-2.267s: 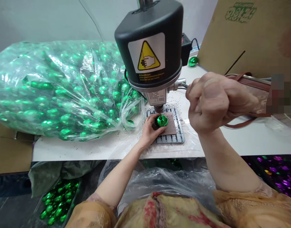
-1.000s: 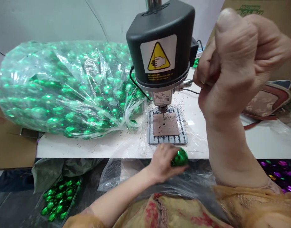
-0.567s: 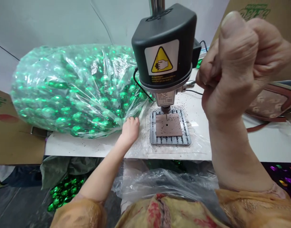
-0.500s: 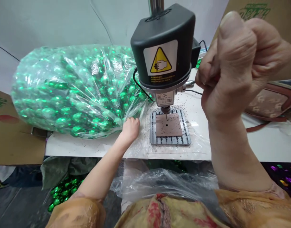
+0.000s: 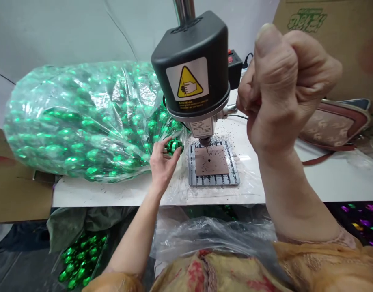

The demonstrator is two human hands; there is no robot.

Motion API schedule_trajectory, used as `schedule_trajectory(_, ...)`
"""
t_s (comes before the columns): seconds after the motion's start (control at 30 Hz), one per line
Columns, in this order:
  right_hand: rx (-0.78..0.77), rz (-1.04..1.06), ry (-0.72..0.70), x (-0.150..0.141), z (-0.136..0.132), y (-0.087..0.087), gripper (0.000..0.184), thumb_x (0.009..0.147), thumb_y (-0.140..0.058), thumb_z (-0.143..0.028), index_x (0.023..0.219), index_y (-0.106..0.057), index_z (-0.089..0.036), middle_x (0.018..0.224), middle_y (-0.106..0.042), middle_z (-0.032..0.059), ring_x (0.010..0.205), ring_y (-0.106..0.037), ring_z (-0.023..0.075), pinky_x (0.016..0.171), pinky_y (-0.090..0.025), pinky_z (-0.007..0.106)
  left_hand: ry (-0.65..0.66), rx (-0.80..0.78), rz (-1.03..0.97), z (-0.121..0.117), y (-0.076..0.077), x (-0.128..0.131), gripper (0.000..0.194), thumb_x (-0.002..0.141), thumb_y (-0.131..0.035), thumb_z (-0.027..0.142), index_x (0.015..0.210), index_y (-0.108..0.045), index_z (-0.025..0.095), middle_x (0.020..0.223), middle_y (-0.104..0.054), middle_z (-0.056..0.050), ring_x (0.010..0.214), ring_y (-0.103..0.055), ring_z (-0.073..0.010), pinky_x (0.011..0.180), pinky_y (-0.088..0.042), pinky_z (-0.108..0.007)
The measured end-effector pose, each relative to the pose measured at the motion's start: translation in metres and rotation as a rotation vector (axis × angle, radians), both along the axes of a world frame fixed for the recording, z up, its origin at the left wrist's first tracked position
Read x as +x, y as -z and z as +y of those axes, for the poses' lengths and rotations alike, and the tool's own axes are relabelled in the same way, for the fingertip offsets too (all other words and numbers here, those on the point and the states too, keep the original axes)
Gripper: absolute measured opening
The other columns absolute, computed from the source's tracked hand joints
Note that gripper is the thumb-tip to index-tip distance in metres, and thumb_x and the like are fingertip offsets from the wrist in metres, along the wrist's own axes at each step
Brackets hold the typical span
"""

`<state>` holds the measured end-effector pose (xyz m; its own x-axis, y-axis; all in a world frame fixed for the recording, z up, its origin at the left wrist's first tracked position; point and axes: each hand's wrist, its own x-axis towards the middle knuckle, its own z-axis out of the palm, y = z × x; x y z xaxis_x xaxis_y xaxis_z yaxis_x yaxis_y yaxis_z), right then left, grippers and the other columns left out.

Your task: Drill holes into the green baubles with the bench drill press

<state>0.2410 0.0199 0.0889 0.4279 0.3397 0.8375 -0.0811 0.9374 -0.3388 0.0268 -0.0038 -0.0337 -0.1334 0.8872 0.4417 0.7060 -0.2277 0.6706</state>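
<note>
Closing around a faceted green ornament point(image 5: 173, 146), the left hand point(image 5: 163, 164), empty a moment earlier, is hovering beside the mouth of a bulging clear plastic bag point(image 5: 83, 121) packed with matching ornaments. That bag is filling the left of the view, lying on a white work surface point(image 5: 113, 194) speckled with black drilling swarf point(image 5: 235, 134). At centre, a bench drill press point(image 5: 190, 67) is standing with a yellow hand-warning label point(image 5: 186, 83) on its black motor housing, its bit point(image 5: 207, 148) pointing down at a brown pad point(image 5: 211, 160) laid on a slotted metal plate point(image 5: 213, 180). The right hand point(image 5: 280, 85) is rising beside the housing, its grip clamped shut around the press's feed lever point(image 5: 231, 108), which is mostly hidden inside the fist.

Danger is centring on that raised fist: pulling the lever with the left fingers beneath the bit could bring turning steel against skin, and no guard is showing. The ornament's slick, curved facets are adding a second risk, since they could let it skate under the bit, or slip from the fingers and roll across the surface toward its edge. For now the ornament is sitting at the fingertips of the left grip, fingers curled together around its near side, just left of the plate and away from the bit.
</note>
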Motion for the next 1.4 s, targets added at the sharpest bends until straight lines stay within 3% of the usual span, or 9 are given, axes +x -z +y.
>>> schedule_trajectory(0.13, -0.02, 0.009, 0.046, -0.002, -0.001, 0.0, 0.059, 0.08, -0.063, -0.058, 0.055, -0.027, -0.019, 0.046, -0.025, -0.0053, 0.041, -0.029, 0.005, 0.047, -0.018, 0.03, 0.293, -0.286, -0.79, -0.011, 0.015, 0.035, 0.046, 0.086, -0.069, 0.05, 0.125, -0.063, 0.027, 0.11, -0.069, -0.006, 0.086, -0.068, -0.017, 0.074, -0.059, -0.03)
schedule_trajectory(0.23, -0.064, -0.015, 0.085, -0.003, -0.003, -0.001, 0.062, 0.081, -0.057, -0.065, 0.055, -0.024, -0.019, 0.046, -0.024, -0.0048, 0.042, -0.03, 0.0053, 0.046, -0.018, 0.03, 0.341, -0.495, -1.049, -0.009, 0.031, 0.049, 0.047, 0.085, -0.068, 0.049, 0.124, -0.061, 0.023, 0.108, -0.071, -0.007, 0.086, -0.07, -0.0181, 0.073, -0.06, -0.032)
schedule_trajectory(0.33, -0.083, -0.022, 0.102, -0.003, -0.004, -0.001, 0.063, 0.082, -0.053, -0.068, 0.055, -0.023, -0.02, 0.046, -0.024, -0.0043, 0.041, -0.031, 0.0061, 0.046, -0.019, 0.031, 0.341, -0.449, -0.913, -0.005, 0.045, 0.048, 0.052, 0.081, -0.073, 0.046, 0.125, -0.059, 0.022, 0.111, -0.07, -0.008, 0.092, -0.069, -0.0181, 0.078, -0.059, -0.031)
schedule_trajectory(0.53, -0.021, 0.02, 0.082, -0.004, 0.0, -0.001, 0.061, 0.084, -0.058, -0.062, 0.055, -0.023, -0.021, 0.047, -0.021, -0.0042, 0.04, -0.028, 0.008, 0.047, -0.017, 0.032, 0.253, -0.178, -0.265, -0.004, 0.049, 0.031, 0.059, 0.072, -0.083, 0.037, 0.121, -0.054, 0.021, 0.113, -0.064, -0.007, 0.096, -0.065, -0.0184, 0.085, -0.055, -0.033)
schedule_trajectory(0.67, 0.004, 0.025, 0.068, -0.004, 0.0, 0.0, 0.06, 0.084, -0.061, -0.058, 0.056, -0.024, -0.021, 0.047, -0.021, -0.0044, 0.039, -0.028, 0.0075, 0.047, -0.017, 0.032, 0.461, -0.184, -0.074, 0.002, 0.037, 0.023, 0.049, 0.081, -0.076, 0.038, 0.124, -0.058, 0.022, 0.118, -0.062, -0.009, 0.103, -0.063, -0.02, 0.087, -0.053, -0.032)
schedule_trajectory(0.8, -0.034, 0.006, 0.092, -0.003, -0.002, 0.0, 0.062, 0.085, -0.055, -0.065, 0.057, -0.023, -0.02, 0.047, -0.022, -0.0045, 0.04, -0.031, 0.0055, 0.046, -0.018, 0.03, 0.482, -0.24, -0.093, 0.009, 0.033, 0.024, 0.06, 0.08, -0.078, 0.037, 0.131, -0.052, 0.021, 0.114, -0.066, -0.008, 0.097, -0.063, -0.0189, 0.084, -0.052, -0.031)
schedule_trajectory(1.03, -0.043, -0.011, 0.105, -0.002, 0.0, 0.0, 0.064, 0.082, -0.054, -0.069, 0.057, -0.022, -0.02, 0.047, -0.023, -0.0044, 0.039, -0.029, 0.0056, 0.045, -0.018, 0.031, 0.462, -0.27, -0.116, 0.016, 0.045, 0.034, 0.052, 0.076, -0.081, 0.04, 0.121, -0.064, 0.021, 0.102, -0.068, -0.006, 0.084, -0.06, -0.0175, 0.075, -0.05, -0.031)
schedule_trajectory(1.23, 0.026, 0.019, 0.101, -0.003, 0.009, 0.002, 0.065, 0.078, -0.055, -0.072, 0.058, -0.022, -0.02, 0.047, -0.019, -0.0049, 0.039, -0.023, 0.0051, 0.046, -0.015, 0.032, 0.488, -0.173, -0.093, 0.015, 0.053, 0.044, 0.05, 0.076, -0.082, 0.042, 0.119, -0.066, 0.022, 0.115, -0.068, -0.008, 0.107, -0.063, -0.0255, 0.093, -0.051, -0.04)
schedule_trajectory(1.4, 0.035, 0.019, 0.083, -0.003, 0.009, 0.001, 0.063, 0.08, -0.057, -0.067, 0.057, -0.023, -0.019, 0.049, -0.019, -0.0046, 0.04, -0.026, 0.004, 0.045, -0.016, 0.03, 0.464, -0.19, -0.263, 0.007, 0.064, 0.056, 0.057, 0.077, -0.081, 0.044, 0.124, -0.06, 0.022, 0.117, -0.069, -0.008, 0.111, -0.065, -0.0253, 0.097, -0.054, -0.041)
